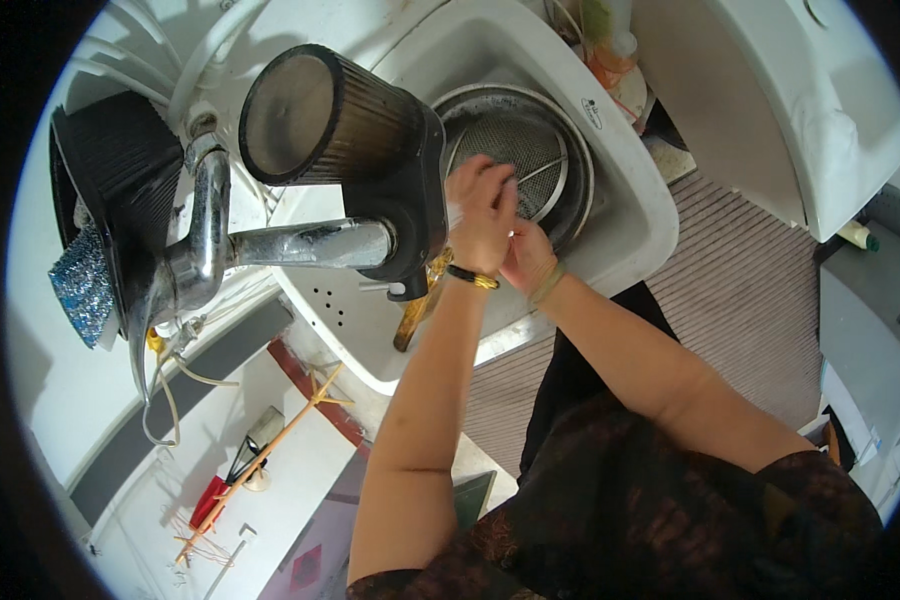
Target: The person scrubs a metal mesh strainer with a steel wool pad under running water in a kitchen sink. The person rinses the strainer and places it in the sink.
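Observation:
My left hand (482,214), with a black and gold bracelet at its wrist, is over the near side of a white sink (649,225). Its fingers are curled and slightly blurred. Close against it is my right hand (527,255), a pale band around the wrist. A tiny bright glint shows between them, but whether either hand holds something cannot be made out. Just beyond the fingers, a round metal mesh strainer (521,146) sits inside a dark metal basin (581,150) in the sink. The hands cover part of both.
A faucet-mounted water filter (390,120) on a chrome faucet (307,246) juts over the sink at left. A brown-yellow handle (412,322) lies in the sink beside my left forearm. At far left are a black plastic container (131,165) and a glittery blue scrubbing sponge (84,281).

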Demonstrator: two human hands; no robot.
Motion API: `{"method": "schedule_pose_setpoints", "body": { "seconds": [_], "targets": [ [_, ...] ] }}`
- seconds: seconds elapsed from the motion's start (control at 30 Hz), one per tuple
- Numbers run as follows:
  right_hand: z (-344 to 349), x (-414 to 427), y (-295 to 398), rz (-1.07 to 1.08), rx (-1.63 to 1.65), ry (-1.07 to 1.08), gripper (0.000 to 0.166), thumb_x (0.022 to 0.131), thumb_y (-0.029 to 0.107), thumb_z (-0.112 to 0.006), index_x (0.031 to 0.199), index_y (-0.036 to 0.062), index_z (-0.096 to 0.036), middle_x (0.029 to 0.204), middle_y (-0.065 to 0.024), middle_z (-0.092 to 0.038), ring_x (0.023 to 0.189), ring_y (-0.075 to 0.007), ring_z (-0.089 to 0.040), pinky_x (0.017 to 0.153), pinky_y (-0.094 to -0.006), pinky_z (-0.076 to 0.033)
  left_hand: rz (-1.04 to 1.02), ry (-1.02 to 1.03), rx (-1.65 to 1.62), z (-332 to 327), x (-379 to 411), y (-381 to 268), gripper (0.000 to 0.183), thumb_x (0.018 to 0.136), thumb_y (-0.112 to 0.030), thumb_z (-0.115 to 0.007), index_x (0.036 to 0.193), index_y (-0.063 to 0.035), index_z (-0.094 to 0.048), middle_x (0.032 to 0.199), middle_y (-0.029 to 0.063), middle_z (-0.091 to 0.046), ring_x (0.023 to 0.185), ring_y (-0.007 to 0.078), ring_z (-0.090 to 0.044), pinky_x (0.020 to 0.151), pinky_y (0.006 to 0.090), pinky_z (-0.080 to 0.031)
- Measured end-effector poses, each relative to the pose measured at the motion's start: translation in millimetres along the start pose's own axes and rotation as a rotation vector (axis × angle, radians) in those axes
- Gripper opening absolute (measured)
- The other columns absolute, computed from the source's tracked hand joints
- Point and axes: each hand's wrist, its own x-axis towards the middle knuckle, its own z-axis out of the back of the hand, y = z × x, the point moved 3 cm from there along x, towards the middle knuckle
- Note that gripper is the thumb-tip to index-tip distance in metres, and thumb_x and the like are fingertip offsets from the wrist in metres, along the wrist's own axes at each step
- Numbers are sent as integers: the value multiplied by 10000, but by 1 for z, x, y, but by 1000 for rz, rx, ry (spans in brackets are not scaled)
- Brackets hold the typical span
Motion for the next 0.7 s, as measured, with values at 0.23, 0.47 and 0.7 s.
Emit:
{"method": "schedule_pose_setpoints", "body": {
  "seconds": [0.23,0.47,0.7],
  "targets": [
    [-16,-4,-2,-7,-123,142,172,824,-39,-505,984,-65,-562,1030,-139,-579,1013,-251,-562,1000,-462,-420,420,7,-218,17,48,36,208,814,-152,-606,996,-56,-633,1006,141,-602,959,309,-564,874,375,-428],
    [-15,-16,3,733,-1460,302,285,911,144,-488,1175,45,-532,1149,-108,-573,1068,-245,-545,955,-373,-410,-306,153,219,0,42,-42,243,745,-172,-661,979,-110,-639,1009,113,-604,1008,283,-545,871,388,-435],
    [-25,-9,0,472,-1610,362,307,886,179,-496,1159,50,-553,1204,-196,-538,1085,-337,-533,898,-373,-451,209,10,-29,16,58,-4,296,751,-223,-663,991,-57,-615,1010,146,-596,976,335,-533,881,411,-410]
  ]
}}
